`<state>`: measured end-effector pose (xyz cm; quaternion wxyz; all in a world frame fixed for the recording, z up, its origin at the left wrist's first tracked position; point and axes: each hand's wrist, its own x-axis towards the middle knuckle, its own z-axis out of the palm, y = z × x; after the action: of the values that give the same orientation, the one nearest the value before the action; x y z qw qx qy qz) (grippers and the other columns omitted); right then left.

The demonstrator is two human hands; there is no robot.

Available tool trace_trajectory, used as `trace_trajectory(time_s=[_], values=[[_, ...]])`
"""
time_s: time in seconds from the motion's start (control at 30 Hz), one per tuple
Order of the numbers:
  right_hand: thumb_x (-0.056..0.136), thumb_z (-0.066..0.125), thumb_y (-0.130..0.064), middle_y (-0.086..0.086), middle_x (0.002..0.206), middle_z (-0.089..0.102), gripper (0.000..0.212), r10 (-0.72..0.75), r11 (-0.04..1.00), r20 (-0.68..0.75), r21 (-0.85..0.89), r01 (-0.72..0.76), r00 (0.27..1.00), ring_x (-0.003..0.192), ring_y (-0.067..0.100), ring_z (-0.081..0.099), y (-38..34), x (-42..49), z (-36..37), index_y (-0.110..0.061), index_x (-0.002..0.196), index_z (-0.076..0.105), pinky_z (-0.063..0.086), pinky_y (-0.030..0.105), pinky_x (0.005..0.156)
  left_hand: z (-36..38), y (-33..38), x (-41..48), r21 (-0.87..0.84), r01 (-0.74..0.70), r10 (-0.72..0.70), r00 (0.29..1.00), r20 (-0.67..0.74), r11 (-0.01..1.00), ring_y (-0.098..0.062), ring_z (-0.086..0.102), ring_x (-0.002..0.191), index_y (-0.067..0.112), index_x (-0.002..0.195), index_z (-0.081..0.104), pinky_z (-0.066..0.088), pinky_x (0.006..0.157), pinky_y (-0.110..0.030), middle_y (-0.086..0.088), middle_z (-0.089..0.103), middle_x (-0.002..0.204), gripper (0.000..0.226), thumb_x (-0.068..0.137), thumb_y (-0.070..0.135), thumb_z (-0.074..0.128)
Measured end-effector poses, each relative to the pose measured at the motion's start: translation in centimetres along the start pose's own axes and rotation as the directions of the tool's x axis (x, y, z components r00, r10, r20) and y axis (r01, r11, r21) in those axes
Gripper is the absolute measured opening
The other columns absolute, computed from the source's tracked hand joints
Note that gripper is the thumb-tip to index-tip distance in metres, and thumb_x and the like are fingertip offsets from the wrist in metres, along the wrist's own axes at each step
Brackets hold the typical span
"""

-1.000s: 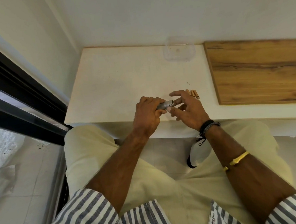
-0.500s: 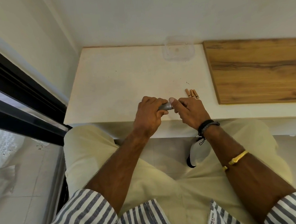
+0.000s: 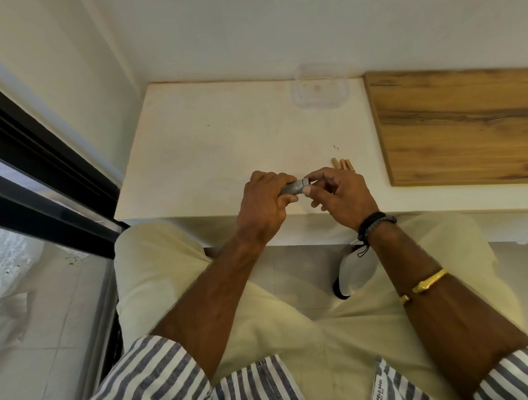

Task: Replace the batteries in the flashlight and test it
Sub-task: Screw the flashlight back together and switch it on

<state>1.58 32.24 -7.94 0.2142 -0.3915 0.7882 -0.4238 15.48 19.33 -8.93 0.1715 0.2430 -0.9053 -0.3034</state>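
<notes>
A small grey metal flashlight [image 3: 294, 187] lies level between my hands, just above the front edge of the white table [image 3: 221, 146]. My left hand [image 3: 264, 204] grips its body, which is mostly hidden in the fist. My right hand [image 3: 339, 194] pinches the flashlight's right end with thumb and forefinger; the other fingers are loosely curled. Three copper-coloured batteries [image 3: 343, 164] lie side by side on the table just behind my right hand.
A clear plastic container [image 3: 320, 86] stands at the back of the table against the wall. A wooden board [image 3: 463, 123] covers the right side. A dark window frame [image 3: 35, 172] runs along the left. My knees sit under the table edge.
My right hand has shifted from an open-fingered hold at the flashlight's end to a tighter pinch on it. The left hand and the batteries have stayed put.
</notes>
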Motion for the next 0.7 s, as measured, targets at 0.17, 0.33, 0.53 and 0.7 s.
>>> trace_trajectory(time_s=[0.17,0.33,0.53,0.7], values=[[0.098,0.058,-0.050,-0.006,0.066,0.071,0.037,0.062,0.996,-0.030,-0.058,-0.063,0.998,0.053,0.003,0.067,0.06,0.09,0.19,-0.017,0.090,0.071,0.053,0.011,0.053,0.01,0.09,-0.04,0.008,-0.055,0.055,0.998,-0.008,0.998,-0.024,0.052,0.102,0.017,0.117,0.068,0.046,0.086,-0.043,0.000,0.072,0.104,0.025,0.092,0.023,0.066],[0.096,0.058,-0.055,-0.007,0.082,0.072,0.034,0.066,0.996,-0.012,-0.051,-0.067,0.998,0.061,0.002,0.070,-0.11,-0.01,0.28,-0.023,0.104,0.066,0.060,0.022,0.060,0.14,0.05,-0.11,-0.002,-0.044,0.044,0.999,-0.002,0.999,-0.023,0.051,0.103,0.016,0.117,0.067,0.045,0.086,-0.042,0.000,0.071,0.106,0.026,0.092,0.023,0.066],[0.092,0.075,-0.015,-0.001,0.112,0.072,0.034,-0.048,0.999,0.024,-0.015,0.049,0.999,0.083,0.016,0.074,-0.17,0.00,0.07,-0.026,0.123,0.068,0.063,0.022,0.070,0.21,-0.19,-0.10,-0.017,0.009,-0.009,1.000,0.009,1.000,-0.024,0.051,0.105,0.015,0.122,0.066,0.045,0.088,-0.041,-0.003,0.071,0.109,0.030,0.093,0.022,0.065],[0.094,0.072,-0.018,0.000,0.093,0.075,0.026,-0.043,0.998,0.016,-0.052,0.044,0.999,0.078,0.009,0.072,0.00,0.04,0.02,-0.017,0.120,0.070,0.061,0.018,0.068,0.21,-0.26,0.03,0.005,-0.005,0.005,1.000,0.006,1.000,-0.024,0.051,0.105,0.015,0.122,0.066,0.045,0.087,-0.040,-0.002,0.071,0.109,0.030,0.093,0.024,0.066]])
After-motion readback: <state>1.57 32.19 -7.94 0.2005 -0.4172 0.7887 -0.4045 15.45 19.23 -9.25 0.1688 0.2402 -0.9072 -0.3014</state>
